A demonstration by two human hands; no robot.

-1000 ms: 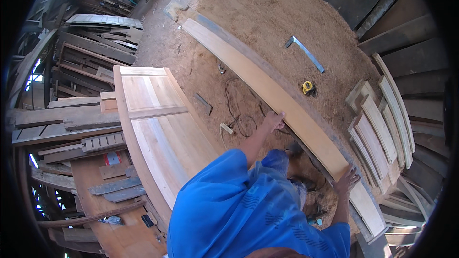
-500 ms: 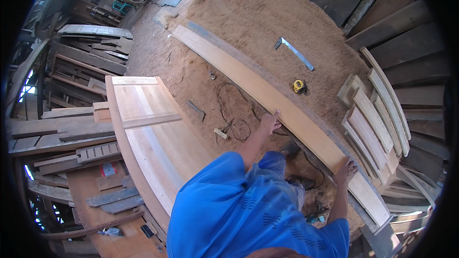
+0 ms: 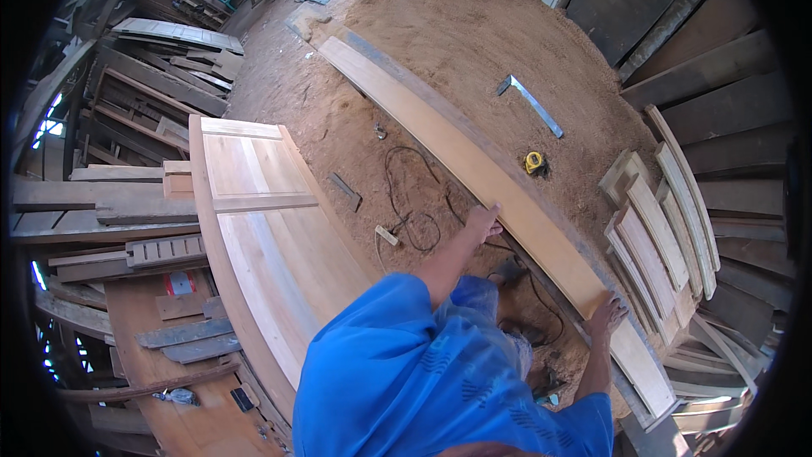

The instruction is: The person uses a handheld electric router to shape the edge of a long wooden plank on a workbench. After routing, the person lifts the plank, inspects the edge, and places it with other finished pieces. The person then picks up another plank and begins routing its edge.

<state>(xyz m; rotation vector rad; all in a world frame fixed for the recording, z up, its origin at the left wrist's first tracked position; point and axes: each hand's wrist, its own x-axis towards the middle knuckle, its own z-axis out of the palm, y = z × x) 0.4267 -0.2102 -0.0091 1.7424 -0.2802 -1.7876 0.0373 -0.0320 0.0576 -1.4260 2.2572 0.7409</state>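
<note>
A long tan board (image 3: 423, 123) lies slantwise on a darker, longer plank (image 3: 541, 180), from the far left to the near right. My left hand (image 3: 484, 224) grips the board's near edge around its middle, a fingertip showing on top and the other fingers partly hidden at the edge. My right hand (image 3: 606, 316) is closed over the board near its close end, fingers reaching across to the far edge. Beyond this hand, a paler length of wood (image 3: 640, 372) continues along the same plank.
A panelled wooden door (image 3: 262, 195) lies at my left. On the sawdust are a try square (image 3: 531, 105), a yellow tape measure (image 3: 534, 162), a dark cord (image 3: 391, 178) and a small dark angled tool (image 3: 345, 190). Cut boards (image 3: 647, 233) are stacked at right, scrap planks (image 3: 152, 203) at left.
The view has shifted slightly, so the surroundings sit a little differently in the picture. Both hands keep nearly the same places on the tan board.
</note>
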